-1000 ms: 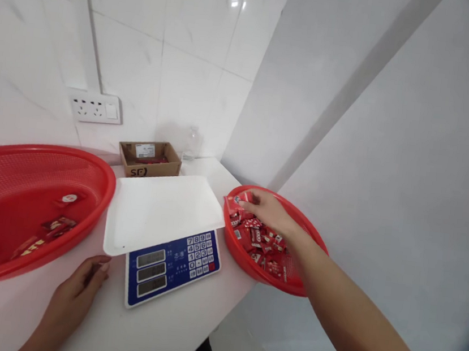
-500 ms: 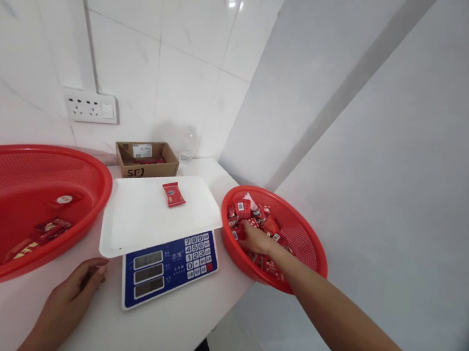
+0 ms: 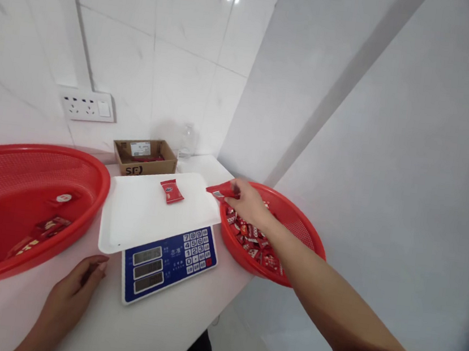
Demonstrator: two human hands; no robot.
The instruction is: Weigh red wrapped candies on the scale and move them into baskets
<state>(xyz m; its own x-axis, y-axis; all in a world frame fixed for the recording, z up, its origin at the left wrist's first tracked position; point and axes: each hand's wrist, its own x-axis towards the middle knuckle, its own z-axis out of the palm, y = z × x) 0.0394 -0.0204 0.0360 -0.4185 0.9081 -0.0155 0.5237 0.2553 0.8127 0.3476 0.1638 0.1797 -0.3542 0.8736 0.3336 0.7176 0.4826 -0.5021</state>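
My right hand (image 3: 249, 201) is closed on a red packet (image 3: 220, 191), held above the left rim of the right red basket (image 3: 310, 236). Inside that basket lie several small red packets (image 3: 254, 239). One more red sachet (image 3: 171, 191) rests on the white pan (image 3: 139, 218) of a blue digital scale (image 3: 172, 264), whose small display figures I cannot read clearly. My left hand (image 3: 75, 292) rests on the table just left of the scale, its fingers loosely curled, with nothing visible in them.
A larger red basket (image 3: 99, 193) stands at the left with a few packets at its bottom. Behind the scale are an open cardboard box (image 3: 145, 159) and a clear bottle (image 3: 187, 141). Walls (image 3: 348, 155) close off the back and right; a socket (image 3: 87, 105) is on the tiles.
My right hand has risen out of the packets in the right basket and moved up and left, bringing a red packet toward the scale pan. My left hand stays in place.
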